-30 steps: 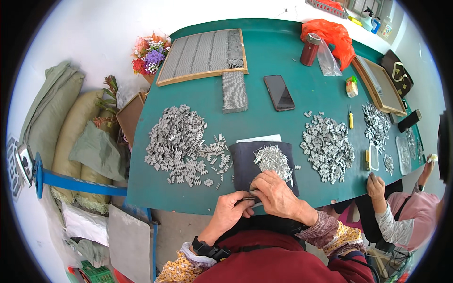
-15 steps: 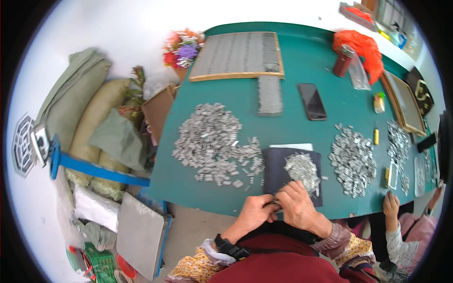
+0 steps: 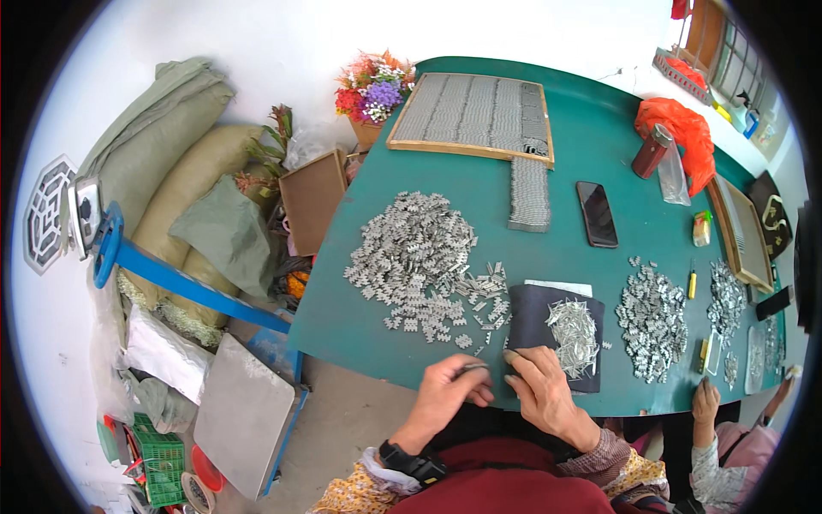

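Near the table's front edge, my left hand [image 3: 447, 392] is closed with a small grey metal piece [image 3: 473, 367] between thumb and fingers. Beside it my right hand [image 3: 546, 392] has its fingertips pinched together over the near left corner of a dark cloth pad [image 3: 533, 317]; what they hold, if anything, is too small to make out. On the pad lies a heap of thin silvery pins [image 3: 572, 334]. Left of the pad spreads a large pile of small toothed grey metal pieces [image 3: 411, 257], with loose ones scattered toward my hands.
Farther back on the green table [image 3: 385, 360] are a wood-framed tray [image 3: 471, 111] of metal rows, a linked metal strip [image 3: 529, 197] and a phone [image 3: 597, 214]. To the right lies another metal pile [image 3: 651, 321]. A co-worker's hand [image 3: 705, 401] rests at the right edge.
My hands, close together before, are now apart, the left one with the metal piece and the right by the pad. The whole view has shifted, with the table sitting farther right.
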The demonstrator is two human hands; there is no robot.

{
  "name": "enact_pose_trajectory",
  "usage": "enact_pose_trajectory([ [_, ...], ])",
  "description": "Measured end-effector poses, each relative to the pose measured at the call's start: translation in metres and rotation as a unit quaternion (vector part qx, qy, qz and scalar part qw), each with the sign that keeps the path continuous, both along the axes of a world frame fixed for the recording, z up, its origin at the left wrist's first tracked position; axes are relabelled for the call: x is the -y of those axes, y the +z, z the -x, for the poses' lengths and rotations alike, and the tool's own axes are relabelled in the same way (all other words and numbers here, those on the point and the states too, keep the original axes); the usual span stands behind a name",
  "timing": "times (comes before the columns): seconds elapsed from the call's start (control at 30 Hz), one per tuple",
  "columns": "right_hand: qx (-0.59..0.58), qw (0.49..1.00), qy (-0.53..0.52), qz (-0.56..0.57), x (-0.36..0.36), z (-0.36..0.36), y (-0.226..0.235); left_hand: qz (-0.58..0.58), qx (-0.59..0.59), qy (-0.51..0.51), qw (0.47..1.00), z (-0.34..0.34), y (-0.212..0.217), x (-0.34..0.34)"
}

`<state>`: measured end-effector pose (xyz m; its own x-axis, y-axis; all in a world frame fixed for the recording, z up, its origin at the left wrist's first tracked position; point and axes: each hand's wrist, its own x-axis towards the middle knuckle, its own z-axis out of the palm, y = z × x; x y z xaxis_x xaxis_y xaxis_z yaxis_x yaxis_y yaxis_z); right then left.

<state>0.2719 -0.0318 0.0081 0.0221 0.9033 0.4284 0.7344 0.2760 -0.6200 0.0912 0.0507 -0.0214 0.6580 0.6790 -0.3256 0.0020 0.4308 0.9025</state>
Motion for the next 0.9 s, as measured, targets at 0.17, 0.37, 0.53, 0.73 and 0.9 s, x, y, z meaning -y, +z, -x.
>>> enact_pose_trajectory([
  [0.17, 0.028, 0.999, -0.033, -0.008, -0.001, -0.005, -0.005, 0.081, 0.114, 0.085, 0.987, 0.023, -0.002, -0.007],
  [0.37, 0.035, 0.996, -0.079, 0.001, 0.008, -0.010, -0.009, 0.096, 0.163, 0.078, 0.979, 0.030, -0.005, -0.007],
  [0.53, 0.054, 0.993, -0.103, -0.001, 0.013, -0.013, -0.008, 0.111, 0.183, 0.071, 0.974, 0.031, -0.005, -0.005],
  [0.73, 0.073, 0.992, -0.106, 0.012, 0.019, -0.016, -0.011, 0.139, 0.187, 0.064, 0.970, 0.030, -0.005, 0.001],
  [0.9, 0.091, 0.990, -0.111, -0.001, 0.019, -0.016, -0.010, 0.136, 0.196, 0.056, 0.969, 0.032, -0.011, 0.004],
])
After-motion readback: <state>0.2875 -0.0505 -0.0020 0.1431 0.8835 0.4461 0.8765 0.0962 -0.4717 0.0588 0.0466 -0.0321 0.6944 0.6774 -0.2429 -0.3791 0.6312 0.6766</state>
